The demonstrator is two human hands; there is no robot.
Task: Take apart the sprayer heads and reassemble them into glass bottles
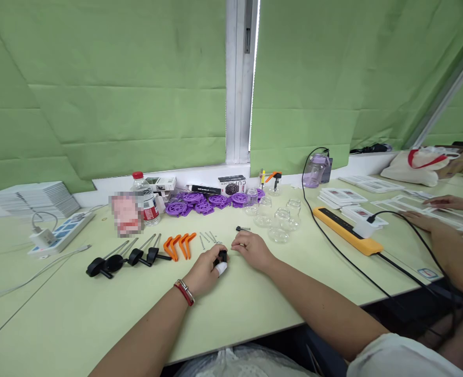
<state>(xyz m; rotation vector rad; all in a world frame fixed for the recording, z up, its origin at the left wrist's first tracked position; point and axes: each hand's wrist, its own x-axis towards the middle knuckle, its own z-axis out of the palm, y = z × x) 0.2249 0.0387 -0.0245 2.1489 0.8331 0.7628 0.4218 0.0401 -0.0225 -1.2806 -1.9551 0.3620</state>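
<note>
My left hand (205, 269) is closed around a small black part (222, 256), most of it hidden by the fingers. A white wrapping (221, 268) covers the tip of its thumb. Just to the right, my right hand (250, 250) has its fingertips pinched together; whatever they hold is too small to make out. Right behind its knuckles lies a small black piece with a ridged shaft (243, 229). Several thin metal screws (207, 239) lie beyond my left hand. Orange bent pieces (179, 246) and black round-headed parts with metal rods (137, 255) are lined up to the left.
Clear jars (281, 225) and purple wheel-like pieces (203, 203) stand at the back. A red-capped bottle (149, 201) is behind the orange pieces. An orange power strip (347, 230) with a black cable lies right. Another person's hands (419, 220) touch white frames (431, 209).
</note>
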